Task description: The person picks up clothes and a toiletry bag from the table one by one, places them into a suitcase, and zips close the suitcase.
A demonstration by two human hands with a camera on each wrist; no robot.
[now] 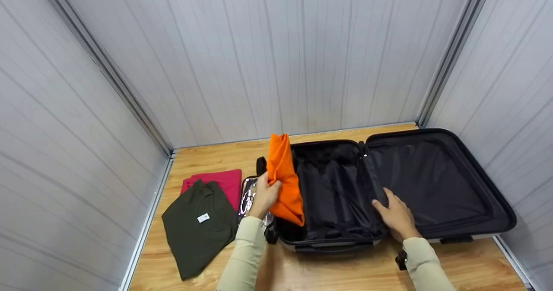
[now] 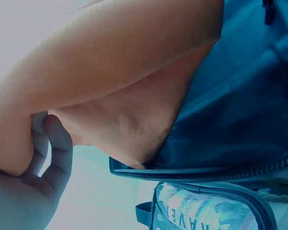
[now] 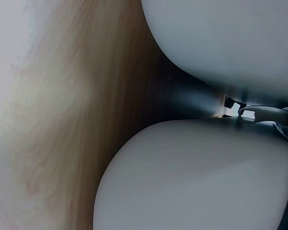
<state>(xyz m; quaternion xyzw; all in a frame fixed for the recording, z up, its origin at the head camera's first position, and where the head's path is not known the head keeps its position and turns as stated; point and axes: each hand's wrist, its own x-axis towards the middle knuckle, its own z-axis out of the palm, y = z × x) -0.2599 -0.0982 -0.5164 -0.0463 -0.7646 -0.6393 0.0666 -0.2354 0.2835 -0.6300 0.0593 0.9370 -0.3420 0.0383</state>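
Observation:
An orange folded cloth (image 1: 285,183) hangs from my left hand (image 1: 267,196), which grips it over the left rim of the open black-lined suitcase (image 1: 337,187). In the left wrist view the cloth (image 2: 129,86) looks brownish, and fingers of the left hand (image 2: 53,158) curl at its edge. My right hand (image 1: 397,216) rests on the near inner edge of the suitcase lid (image 1: 436,178), beside the hinge, thumb spread apart. The right wrist view has only the pale outer shells (image 3: 197,177) and a hinge (image 3: 261,114); the right hand is hidden there.
A dark green T-shirt (image 1: 198,230) lies over a folded pink-red cloth (image 1: 227,178) on the wooden floor (image 1: 328,273). A clear zipped pouch (image 1: 247,196) with lettering stands against the suitcase's left side. Grey panel walls (image 1: 276,66) enclose the back and both sides.

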